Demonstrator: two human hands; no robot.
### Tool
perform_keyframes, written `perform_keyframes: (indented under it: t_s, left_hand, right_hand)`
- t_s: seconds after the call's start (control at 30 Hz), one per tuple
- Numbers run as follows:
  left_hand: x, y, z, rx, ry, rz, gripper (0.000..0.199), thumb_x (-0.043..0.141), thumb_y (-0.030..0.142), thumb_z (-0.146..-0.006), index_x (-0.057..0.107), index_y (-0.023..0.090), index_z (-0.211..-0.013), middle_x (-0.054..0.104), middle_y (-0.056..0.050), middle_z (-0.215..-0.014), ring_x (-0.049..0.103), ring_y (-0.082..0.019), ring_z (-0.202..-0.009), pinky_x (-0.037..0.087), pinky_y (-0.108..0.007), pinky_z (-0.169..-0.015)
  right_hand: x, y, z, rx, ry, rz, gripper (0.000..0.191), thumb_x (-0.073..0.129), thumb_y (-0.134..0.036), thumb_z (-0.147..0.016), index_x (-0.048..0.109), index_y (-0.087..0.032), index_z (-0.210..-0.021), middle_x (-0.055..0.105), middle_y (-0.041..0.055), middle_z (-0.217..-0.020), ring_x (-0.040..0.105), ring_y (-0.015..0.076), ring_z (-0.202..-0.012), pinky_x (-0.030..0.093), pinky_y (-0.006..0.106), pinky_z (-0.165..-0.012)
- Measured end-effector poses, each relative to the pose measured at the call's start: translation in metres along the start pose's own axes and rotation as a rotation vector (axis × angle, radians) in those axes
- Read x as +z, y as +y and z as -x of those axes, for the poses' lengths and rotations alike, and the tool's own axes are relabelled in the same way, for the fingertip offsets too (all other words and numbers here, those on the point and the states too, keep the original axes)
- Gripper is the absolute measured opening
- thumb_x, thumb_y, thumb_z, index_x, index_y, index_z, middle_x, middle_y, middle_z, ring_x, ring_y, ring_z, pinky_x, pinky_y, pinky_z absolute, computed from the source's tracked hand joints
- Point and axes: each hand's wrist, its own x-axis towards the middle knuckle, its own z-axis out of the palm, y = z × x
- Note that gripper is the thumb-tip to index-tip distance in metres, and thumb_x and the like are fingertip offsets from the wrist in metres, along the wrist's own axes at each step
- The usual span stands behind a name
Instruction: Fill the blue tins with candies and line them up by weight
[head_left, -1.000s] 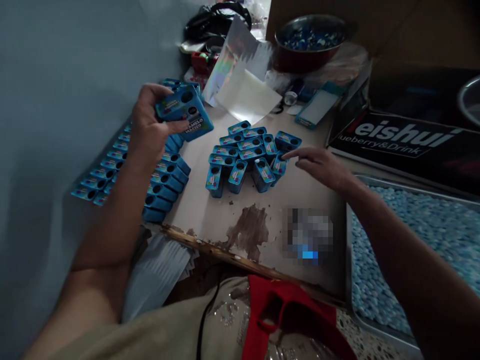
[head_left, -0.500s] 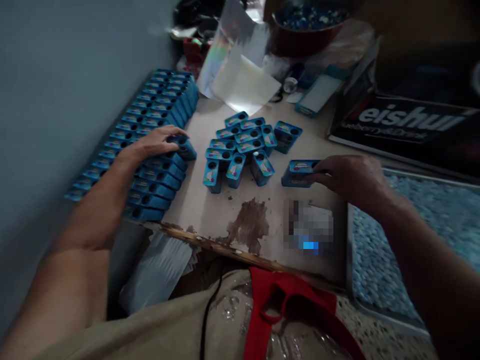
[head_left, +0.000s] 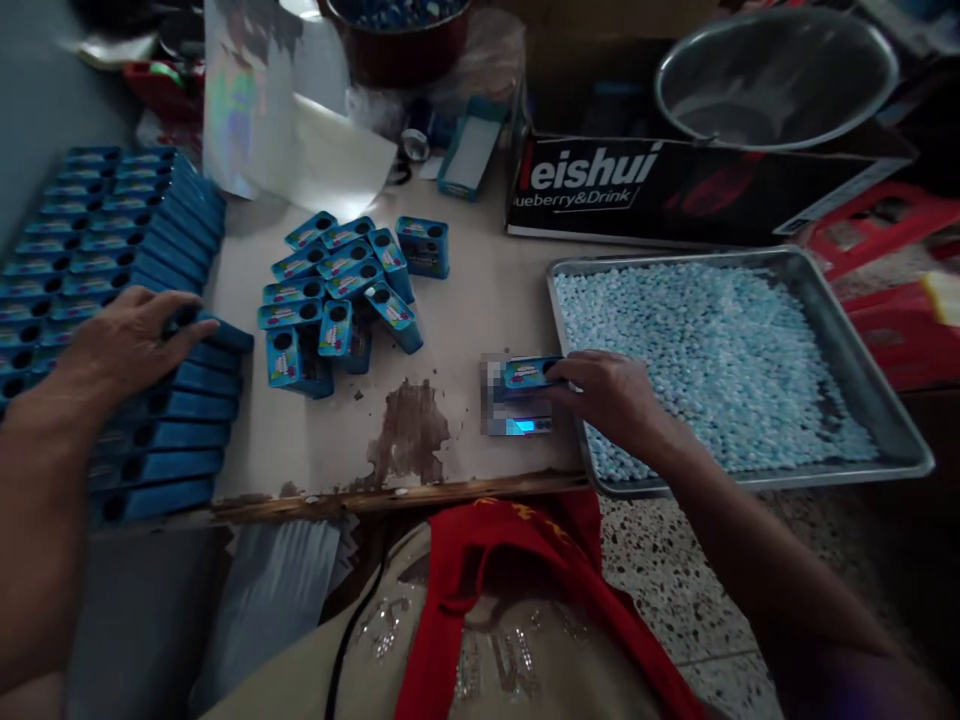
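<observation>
With thumb and fingers, my right hand (head_left: 611,395) pinches the end of a small blue box (head_left: 529,373) with a printed top. That box is at a small digital scale (head_left: 531,426) with a lit blue display; whether it rests on it I cannot tell. At the left, my left hand (head_left: 139,335) grips another blue box (head_left: 225,332) at the edge of the packed rows of blue boxes (head_left: 169,435). Each has a round dark hole in its top. Between my hands stands a loose cluster of similar boxes (head_left: 349,262), some leaning.
A metal tray (head_left: 757,484) of pale blue pellets lies at the right. Behind it, a black carton (head_left: 592,180) carries a steel bowl (head_left: 780,90). Shiny sheets (head_left: 330,150), an open teal box (head_left: 471,150) and a red pot (head_left: 405,50) are at the back.
My right hand has carried its box nearer the front edge, to the scale. My left hand keeps its box against the rows. The view has swung right, showing the whole tray and the bowl.
</observation>
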Motion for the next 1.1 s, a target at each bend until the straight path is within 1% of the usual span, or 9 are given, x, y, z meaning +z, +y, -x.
perform_keyframes:
  t_s: [0.1, 0.2, 0.33, 0.43, 0.53, 0.7, 0.8, 0.93, 1.1]
  left_hand:
    - [-0.008, 0.012, -0.005, -0.071, -0.030, -0.089, 0.076, 0.050, 0.104, -0.077, 0.074, 0.034, -0.098, 0.075, -0.003, -0.102, 0.065, -0.030, -0.104, 0.054, -0.058, -0.117]
    - [-0.025, 0.040, 0.002, -0.086, -0.048, -0.099, 0.064, 0.057, 0.086, -0.082, 0.076, 0.045, -0.127, 0.081, 0.001, -0.123, 0.069, -0.036, -0.125, 0.052, -0.065, -0.127]
    - [-0.039, 0.102, 0.032, -0.012, 0.106, -0.041, 0.077, 0.069, 0.072, -0.087, 0.063, 0.055, -0.162, 0.073, 0.008, -0.159, 0.064, -0.044, -0.150, 0.048, -0.070, -0.132]
    - [-0.021, 0.150, 0.055, 0.176, 0.203, 0.027, 0.066, 0.079, 0.064, -0.090, 0.071, 0.053, -0.155, 0.077, 0.006, -0.154, 0.071, -0.045, -0.144, 0.056, -0.068, -0.125]
    - [0.013, 0.191, 0.070, 0.356, 0.273, 0.114, 0.051, 0.085, 0.061, -0.092, 0.081, 0.044, -0.140, 0.086, -0.001, -0.134, 0.080, -0.041, -0.123, 0.064, -0.061, -0.112]
    - [0.051, 0.246, 0.075, 0.466, 0.152, 0.362, 0.047, 0.086, 0.061, -0.100, 0.080, 0.037, -0.140, 0.088, -0.004, -0.126, 0.083, -0.033, -0.113, 0.069, -0.048, -0.104]
    - [0.059, 0.278, 0.078, 0.452, -0.002, 0.540, 0.067, 0.091, 0.071, -0.094, 0.075, 0.032, -0.146, 0.084, -0.008, -0.137, 0.081, -0.034, -0.126, 0.066, -0.049, -0.117]
    - [0.073, 0.315, 0.086, 0.454, -0.164, 0.670, 0.090, 0.101, 0.067, -0.085, 0.064, 0.026, -0.156, 0.076, -0.015, -0.150, 0.078, -0.035, -0.136, 0.062, -0.051, -0.125]
    - [0.095, 0.343, 0.092, 0.379, -0.237, 0.808, 0.074, 0.103, 0.041, -0.089, 0.066, 0.026, -0.152, 0.077, -0.011, -0.146, 0.078, -0.030, -0.134, 0.064, -0.044, -0.120]
  right_hand:
    - [-0.009, 0.013, 0.011, 0.053, 0.117, -0.061, 0.019, 0.079, -0.047, -0.102, 0.086, -0.030, -0.106, 0.080, 0.0053, -0.086, 0.076, 0.0281, -0.080, 0.054, 0.040, -0.079]
    - [-0.022, 0.042, 0.027, 0.140, 0.207, -0.048, 0.021, 0.070, -0.045, -0.104, 0.079, -0.026, -0.110, 0.068, 0.0014, -0.073, 0.066, 0.0235, -0.066, 0.050, 0.037, -0.070]
    - [-0.034, 0.081, 0.042, 0.082, 0.085, 0.035, 0.026, 0.052, -0.025, -0.105, 0.077, -0.023, -0.112, 0.079, 0.0123, -0.103, 0.077, 0.0299, -0.095, 0.061, 0.044, -0.085]
    - [-0.038, 0.093, 0.043, 0.062, -0.069, 0.245, 0.029, 0.056, -0.027, -0.107, 0.081, -0.022, -0.120, 0.082, 0.0182, -0.125, 0.076, 0.0403, -0.120, 0.064, 0.055, -0.097]
    - [-0.029, 0.096, 0.037, 0.021, -0.111, 0.341, 0.045, 0.072, -0.036, -0.104, 0.074, -0.019, -0.146, 0.075, 0.0219, -0.153, 0.067, 0.0479, -0.143, 0.061, 0.065, -0.111]
    - [0.005, 0.104, 0.025, -0.135, -0.096, 0.293, 0.064, 0.068, -0.025, -0.100, 0.057, -0.022, -0.164, 0.044, 0.0204, -0.186, 0.040, 0.0433, -0.173, 0.042, 0.066, -0.136]
    - [0.015, 0.109, 0.021, -0.193, -0.090, 0.292, 0.066, 0.068, -0.027, -0.097, 0.056, -0.017, -0.162, 0.050, 0.0226, -0.181, 0.042, 0.0448, -0.171, 0.043, 0.065, -0.134]
    - [0.012, 0.108, 0.022, -0.166, -0.103, 0.435, 0.035, 0.059, -0.030, -0.105, 0.071, -0.019, -0.136, 0.072, 0.0212, -0.151, 0.061, 0.0435, -0.146, 0.050, 0.057, -0.120]
    - [0.004, 0.110, 0.030, -0.165, -0.137, 0.502, 0.021, 0.058, -0.031, -0.106, 0.075, -0.020, -0.109, 0.078, 0.0170, -0.117, 0.070, 0.0355, -0.110, 0.049, 0.043, -0.089]
